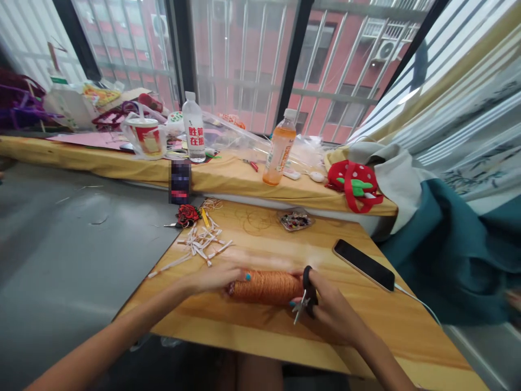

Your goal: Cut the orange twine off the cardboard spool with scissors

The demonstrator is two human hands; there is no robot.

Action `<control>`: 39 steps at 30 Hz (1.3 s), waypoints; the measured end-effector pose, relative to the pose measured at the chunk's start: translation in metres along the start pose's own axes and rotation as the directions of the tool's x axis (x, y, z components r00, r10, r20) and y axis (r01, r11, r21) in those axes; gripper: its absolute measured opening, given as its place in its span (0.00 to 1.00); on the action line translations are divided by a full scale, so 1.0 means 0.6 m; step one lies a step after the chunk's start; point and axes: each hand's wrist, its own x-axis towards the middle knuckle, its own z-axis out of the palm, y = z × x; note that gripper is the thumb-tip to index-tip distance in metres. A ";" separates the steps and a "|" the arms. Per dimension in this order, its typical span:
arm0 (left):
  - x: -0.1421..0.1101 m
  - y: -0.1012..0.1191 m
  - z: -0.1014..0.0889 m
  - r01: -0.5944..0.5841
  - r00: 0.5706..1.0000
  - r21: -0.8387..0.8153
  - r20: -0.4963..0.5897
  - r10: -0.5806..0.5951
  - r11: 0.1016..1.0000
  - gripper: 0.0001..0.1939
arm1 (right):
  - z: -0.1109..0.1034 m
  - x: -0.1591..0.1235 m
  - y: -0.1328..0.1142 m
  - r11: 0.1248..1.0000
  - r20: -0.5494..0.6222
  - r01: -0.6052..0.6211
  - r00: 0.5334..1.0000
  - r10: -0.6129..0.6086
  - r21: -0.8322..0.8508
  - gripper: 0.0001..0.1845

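Note:
A spool of orange cord [266, 286] lies sideways above the front of the wooden table [260, 239], between my two hands. My left hand [220, 278] is closed around the spool's left end, its thumb on the cord. Small black-handled scissors [309, 296] hang from my right hand [325, 304], their blades pointing down toward me. The fingers of that hand also touch the spool's right end. Whether the spool rests on the wood I cannot tell. Behind my left hand is a loose heap of white strips [199, 244].
A phone [364, 264] with a white cable lies to the right. Farther back are a clear box of beads [296, 220] and a red rose-shaped item [188, 215]. Along the yellow-covered ledge [228, 174] stand a water bottle [194, 130], an orange drink bottle [280, 149] and a cup [146, 138].

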 end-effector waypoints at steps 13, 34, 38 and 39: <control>-0.032 -0.064 -0.074 -0.017 0.885 0.968 -0.102 0.455 0.250 0.23 | -0.012 0.013 0.011 0.992 0.074 -0.101 0.993 0.095 0.079 0.16; 0.060 0.027 0.040 -0.182 0.889 0.263 -0.367 0.273 0.947 0.11 | -0.023 0.052 0.020 0.977 0.158 -0.176 0.975 0.156 0.118 0.06; 0.046 0.046 0.039 -0.279 0.844 0.207 -0.412 0.342 0.938 0.10 | -0.034 0.072 0.024 0.982 0.228 -0.151 0.966 0.122 0.115 0.08; 0.041 0.053 0.038 -0.306 0.835 0.192 -0.416 0.360 0.932 0.09 | -0.038 0.074 0.023 0.988 0.239 -0.133 0.965 0.110 0.080 0.09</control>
